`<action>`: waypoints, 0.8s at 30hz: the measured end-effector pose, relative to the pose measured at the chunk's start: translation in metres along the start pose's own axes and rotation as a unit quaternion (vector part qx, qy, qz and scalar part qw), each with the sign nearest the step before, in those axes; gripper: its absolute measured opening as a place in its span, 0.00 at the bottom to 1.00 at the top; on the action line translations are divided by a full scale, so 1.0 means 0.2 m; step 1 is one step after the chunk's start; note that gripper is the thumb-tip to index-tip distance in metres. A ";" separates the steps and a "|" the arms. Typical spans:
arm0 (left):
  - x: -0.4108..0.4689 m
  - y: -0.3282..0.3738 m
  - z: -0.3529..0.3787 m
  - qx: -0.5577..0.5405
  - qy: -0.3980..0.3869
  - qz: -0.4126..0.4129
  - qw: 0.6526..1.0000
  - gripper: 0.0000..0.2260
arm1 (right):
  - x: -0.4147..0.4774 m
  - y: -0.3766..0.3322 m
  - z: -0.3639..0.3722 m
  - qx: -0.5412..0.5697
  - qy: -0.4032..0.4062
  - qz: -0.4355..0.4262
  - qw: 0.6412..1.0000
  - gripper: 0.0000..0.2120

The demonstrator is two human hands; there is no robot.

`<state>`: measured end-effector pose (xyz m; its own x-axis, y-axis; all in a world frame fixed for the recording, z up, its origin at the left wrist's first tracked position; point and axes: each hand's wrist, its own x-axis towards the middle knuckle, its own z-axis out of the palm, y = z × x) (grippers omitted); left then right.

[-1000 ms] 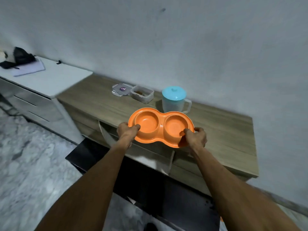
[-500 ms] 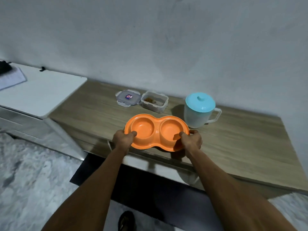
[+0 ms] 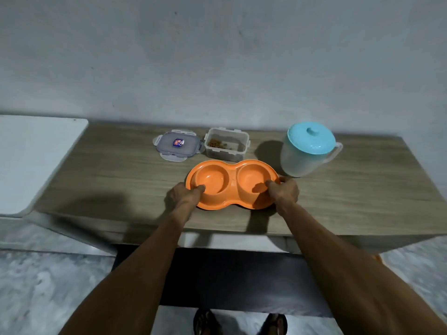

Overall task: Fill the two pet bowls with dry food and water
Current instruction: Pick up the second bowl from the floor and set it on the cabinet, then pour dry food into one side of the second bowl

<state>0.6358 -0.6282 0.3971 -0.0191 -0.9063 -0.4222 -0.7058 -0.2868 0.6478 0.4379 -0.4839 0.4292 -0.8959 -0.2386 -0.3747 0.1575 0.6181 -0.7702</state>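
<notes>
Both hands hold the orange double bowl (image 3: 232,165) near the front of the desk (image 3: 121,180), with the supplies just beyond it.

At lower centre of the frame, the left hand (image 3: 185,193) grasps the bowl's left end and the right hand (image 3: 284,192) its right end. On each hand the thumb hooks over the rim and the other fingers (image 3: 289,179) curl beneath. The bowl's long axis runs left to right across the frame, and both cups look empty. I cannot tell whether it rests fully on the desk or sits a touch above it. Farther up, the open food tub (image 3: 226,147) lies just behind the waist of the bowl, with its lid (image 3: 177,145) beside it to the left. The left hand is probably the nearer one to the tub. The lidded pitcher (image 3: 307,151) stands at upper right, close beyond the right hand.
</notes>
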 end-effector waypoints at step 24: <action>-0.04 -0.07 -0.03 0.226 -0.084 0.274 0.931 0.53 | 0.23 -0.38 0.38 -0.117 -0.011 -0.120 0.986 0.27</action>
<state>0.6497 -0.6184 0.3957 -0.5471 -0.8064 -0.2245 -0.7831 0.3984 0.4775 0.4159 -0.5997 0.4304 -0.8865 -0.4127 -0.2094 -0.1594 0.6970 -0.6992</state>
